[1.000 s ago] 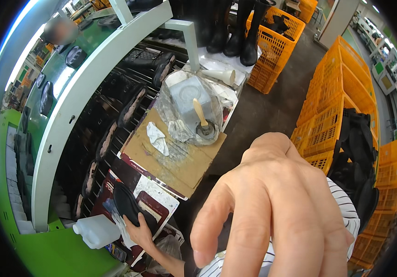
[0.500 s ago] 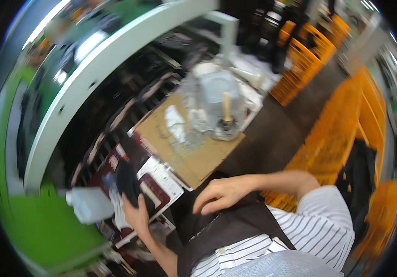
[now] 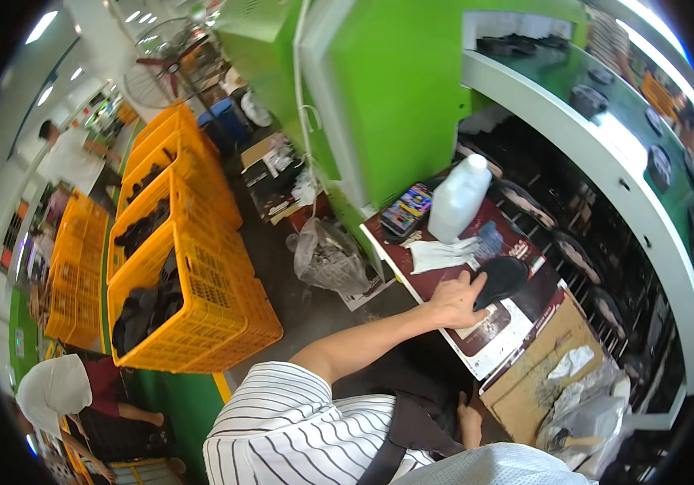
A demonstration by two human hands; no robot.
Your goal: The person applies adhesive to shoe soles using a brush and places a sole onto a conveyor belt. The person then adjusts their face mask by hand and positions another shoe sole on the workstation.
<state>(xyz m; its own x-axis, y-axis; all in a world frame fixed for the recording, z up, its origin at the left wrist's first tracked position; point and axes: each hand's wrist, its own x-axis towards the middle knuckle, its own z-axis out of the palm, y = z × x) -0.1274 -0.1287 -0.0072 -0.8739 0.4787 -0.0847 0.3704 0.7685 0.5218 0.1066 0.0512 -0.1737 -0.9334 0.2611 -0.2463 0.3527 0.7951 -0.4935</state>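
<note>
My left hand (image 3: 454,300) reaches over the dark red and white tabletop (image 3: 476,343), its thumb and fingers at the near edge of a flat black shoe sole (image 3: 502,277). Beyond that hand lie a crumpled white glove (image 3: 442,255) and a bluish rag (image 3: 488,240). A translucent white plastic jug (image 3: 458,199) stands behind them, beside a dark box with colourful pictures (image 3: 407,212). Low against my dark apron is my right hand (image 3: 470,420), its fingers partly hidden; whether it holds anything cannot be made out.
Brown cardboard (image 3: 541,376) borders the table, with a plastic-wrapped tub and a brush (image 3: 580,441) alongside. A rack of soles (image 3: 577,259) runs under a curved pale frame (image 3: 589,129). Orange crates (image 3: 210,299) of black pieces stand left. A person bends at lower left (image 3: 56,392).
My view has swung far to the left, bringing crates and the green machine into sight. The left hand stays at the black sole; the right has dropped from in front of my chest.
</note>
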